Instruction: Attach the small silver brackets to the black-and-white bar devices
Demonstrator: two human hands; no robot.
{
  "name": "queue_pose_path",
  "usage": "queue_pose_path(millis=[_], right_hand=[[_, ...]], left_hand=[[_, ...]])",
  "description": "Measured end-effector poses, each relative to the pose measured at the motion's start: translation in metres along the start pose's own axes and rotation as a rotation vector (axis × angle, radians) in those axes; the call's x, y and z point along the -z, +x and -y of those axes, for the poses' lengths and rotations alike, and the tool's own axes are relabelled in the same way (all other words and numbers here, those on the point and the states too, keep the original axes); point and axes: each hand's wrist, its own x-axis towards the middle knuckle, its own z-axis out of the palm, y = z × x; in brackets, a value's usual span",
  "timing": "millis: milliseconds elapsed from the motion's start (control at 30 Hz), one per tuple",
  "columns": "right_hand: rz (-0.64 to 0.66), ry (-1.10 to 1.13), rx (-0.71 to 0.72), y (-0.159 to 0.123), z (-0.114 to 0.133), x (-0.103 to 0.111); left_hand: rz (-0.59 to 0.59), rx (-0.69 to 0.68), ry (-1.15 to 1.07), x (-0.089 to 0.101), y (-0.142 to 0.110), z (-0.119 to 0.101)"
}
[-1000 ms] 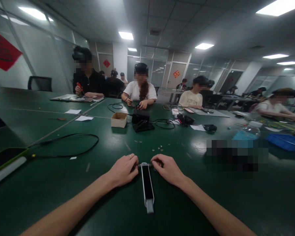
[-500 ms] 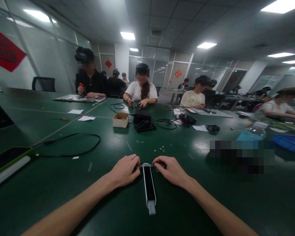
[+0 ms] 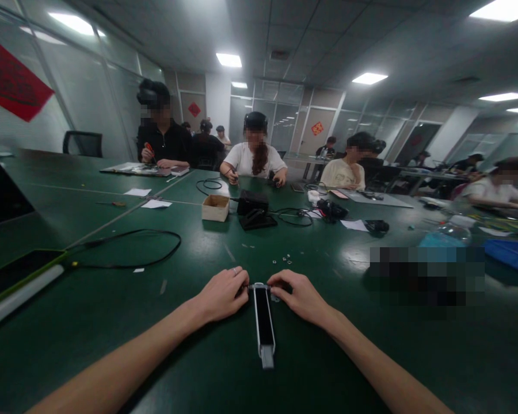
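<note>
Gadget (image 3: 265, 322), long, dark and pale-rimmed, lies on the green table (image 3: 198, 374) between the hands, pointing near to far. The step in hand looks like fine fingertip work at its far end: the left hand (image 3: 225, 294) and right hand (image 3: 300, 296) curl in at either side of a thin crosspiece (image 3: 259, 286); whether they grip it, I cannot tell. Any next move calls for steady, even fingers. Small bits (image 3: 284, 259) lie just beyond; farther off, a box (image 3: 215, 209) and, under ceiling lights (image 3: 228, 60), seated people (image 3: 255, 158).
</note>
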Motion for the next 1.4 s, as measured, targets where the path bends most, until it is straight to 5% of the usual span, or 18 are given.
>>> queue_pose_path(millis=[267, 500, 967, 1400], right_hand=[[-0.024, -0.066, 0.053, 0.001, -0.006, 0.007], [-0.232, -0.321, -0.102, 0.011, -0.042, 0.014], [-0.246, -0.43, -0.236, 0.027, -0.062, 0.01], [-0.079, -0.187, -0.073, 0.003, -0.008, 0.015]], left_hand=[[-0.004, 0.009, -0.017, 0.001, 0.001, 0.002], [-0.016, 0.025, -0.046, 0.0, -0.001, 0.003], [-0.032, 0.032, -0.065, -0.004, 0.001, 0.004], [-0.024, 0.038, -0.079, -0.003, 0.0, 0.003]])
